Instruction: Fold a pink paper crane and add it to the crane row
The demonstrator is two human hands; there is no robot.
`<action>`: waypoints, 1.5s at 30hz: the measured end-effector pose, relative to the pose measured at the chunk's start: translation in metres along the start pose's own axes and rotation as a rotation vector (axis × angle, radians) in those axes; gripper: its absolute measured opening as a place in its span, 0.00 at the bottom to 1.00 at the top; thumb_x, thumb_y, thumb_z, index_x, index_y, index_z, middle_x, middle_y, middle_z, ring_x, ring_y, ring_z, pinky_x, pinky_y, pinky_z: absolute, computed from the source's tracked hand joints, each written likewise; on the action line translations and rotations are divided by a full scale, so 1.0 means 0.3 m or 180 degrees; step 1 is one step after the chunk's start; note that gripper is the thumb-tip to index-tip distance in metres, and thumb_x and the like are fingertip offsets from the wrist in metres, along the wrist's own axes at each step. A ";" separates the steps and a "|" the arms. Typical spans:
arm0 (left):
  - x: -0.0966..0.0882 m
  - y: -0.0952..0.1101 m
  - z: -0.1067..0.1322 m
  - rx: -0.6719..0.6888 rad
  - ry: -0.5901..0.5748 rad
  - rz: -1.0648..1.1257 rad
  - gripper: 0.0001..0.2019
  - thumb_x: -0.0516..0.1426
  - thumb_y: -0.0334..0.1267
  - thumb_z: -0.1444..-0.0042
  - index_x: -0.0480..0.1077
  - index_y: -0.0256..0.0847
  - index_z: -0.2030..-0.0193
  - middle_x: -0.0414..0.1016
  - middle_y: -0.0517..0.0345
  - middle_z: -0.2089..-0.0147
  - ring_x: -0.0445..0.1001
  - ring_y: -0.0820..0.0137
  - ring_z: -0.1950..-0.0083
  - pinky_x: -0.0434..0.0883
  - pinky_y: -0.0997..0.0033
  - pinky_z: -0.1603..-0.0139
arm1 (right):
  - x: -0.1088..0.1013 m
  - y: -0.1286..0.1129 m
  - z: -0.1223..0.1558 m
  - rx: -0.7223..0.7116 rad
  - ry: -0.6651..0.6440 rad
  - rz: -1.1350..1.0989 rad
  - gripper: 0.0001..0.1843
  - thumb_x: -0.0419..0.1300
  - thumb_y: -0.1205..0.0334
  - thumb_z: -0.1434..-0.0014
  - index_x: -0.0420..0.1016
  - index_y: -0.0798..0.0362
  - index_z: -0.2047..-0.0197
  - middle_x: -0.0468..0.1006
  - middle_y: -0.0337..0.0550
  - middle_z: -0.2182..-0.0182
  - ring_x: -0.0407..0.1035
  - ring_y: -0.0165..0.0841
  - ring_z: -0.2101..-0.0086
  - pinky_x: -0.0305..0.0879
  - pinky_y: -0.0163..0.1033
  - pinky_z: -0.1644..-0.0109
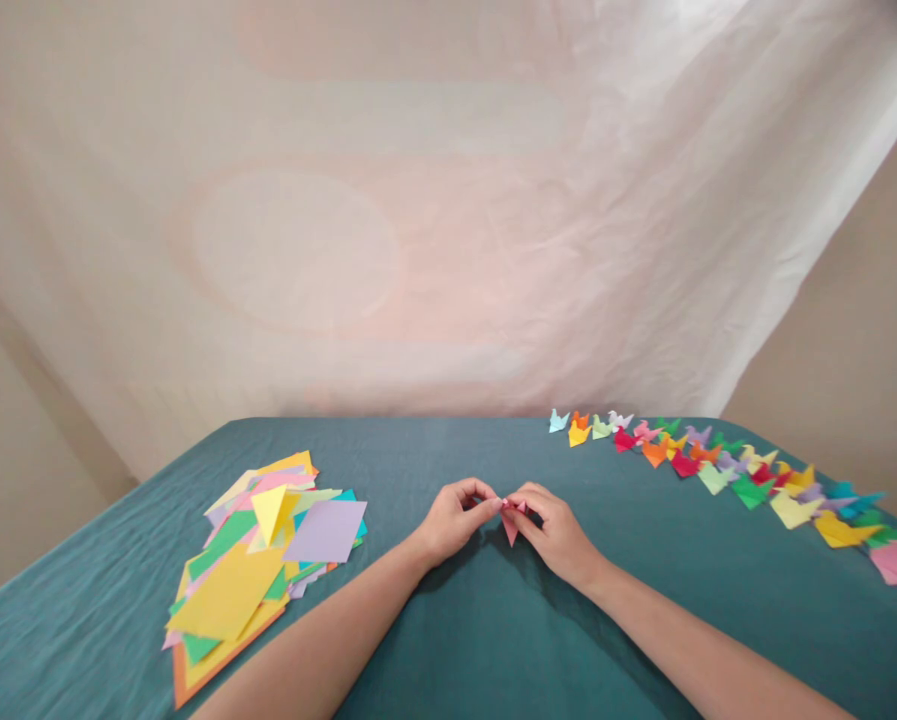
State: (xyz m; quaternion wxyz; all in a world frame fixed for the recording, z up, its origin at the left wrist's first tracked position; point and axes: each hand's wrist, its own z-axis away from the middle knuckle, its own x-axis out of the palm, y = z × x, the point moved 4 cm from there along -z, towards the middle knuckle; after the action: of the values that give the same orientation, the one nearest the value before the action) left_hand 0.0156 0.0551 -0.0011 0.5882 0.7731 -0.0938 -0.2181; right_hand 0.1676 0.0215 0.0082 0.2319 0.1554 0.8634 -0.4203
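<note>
at my far left lies a loose pile (227, 592) of coloured paper, with a folded yellow piece (269, 512) standing out on top and a purple sheet (326, 531) at its right side. the pile sits well apart from my hands, on the dark green cloth (448, 655).

next comes my left hand (454, 522), thumb and forefinger pinched together at the upper left edge of a small pink piece (511, 528). the piece is between my two hands, right at the fingertips, with a sharp point hanging down toward me. its longer line seems to run from my pinch down to that point, though my fingers hide much of it. most of what shows lies on the right hand's side, so that hand covers more of it.

my right hand (555, 532) has thumb and fingers clamped on the piece too, from the other side; i can't tell which layer each tip grips.

farther right, paper birds (793, 510) in many colours stand in slanting rows, well apart from my fingers. behind everything, the pale backdrop (448, 250) has faint rounded shapes; i find no brand, label or readable writing.
</note>
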 end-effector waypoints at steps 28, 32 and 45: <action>0.004 0.002 -0.001 -0.0140 -0.0092 0.0420 0.16 0.60 0.48 0.50 0.69 0.33 0.69 0.69 0.58 0.72 0.64 0.75 0.71 0.61 0.76 0.67 | -0.010 -0.023 0.003 -0.0173 0.0101 -0.0107 0.09 0.51 0.62 0.38 0.73 0.52 0.64 0.71 0.41 0.71 0.65 0.33 0.68 0.62 0.38 0.62; 0.003 0.005 0.002 -0.0143 -0.0119 0.0454 0.17 0.60 0.49 0.50 0.69 0.33 0.69 0.69 0.58 0.72 0.65 0.75 0.71 0.61 0.76 0.67 | -0.010 -0.018 0.004 -0.0105 0.0109 -0.0042 0.09 0.52 0.61 0.38 0.73 0.51 0.63 0.71 0.41 0.72 0.65 0.33 0.68 0.62 0.38 0.63; 0.001 0.012 0.003 -0.0090 -0.0139 0.0444 0.17 0.59 0.49 0.49 0.69 0.33 0.68 0.70 0.58 0.70 0.65 0.74 0.69 0.62 0.75 0.64 | -0.012 -0.018 0.005 -0.0139 0.0175 -0.0043 0.10 0.51 0.60 0.38 0.73 0.52 0.65 0.72 0.42 0.73 0.66 0.33 0.70 0.63 0.38 0.64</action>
State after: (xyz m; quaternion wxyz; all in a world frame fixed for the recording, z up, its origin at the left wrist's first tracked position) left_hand 0.0160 0.0532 0.0020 0.6106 0.7513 -0.1572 -0.1948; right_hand 0.1685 0.0168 0.0128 0.2085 0.1559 0.8795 -0.3985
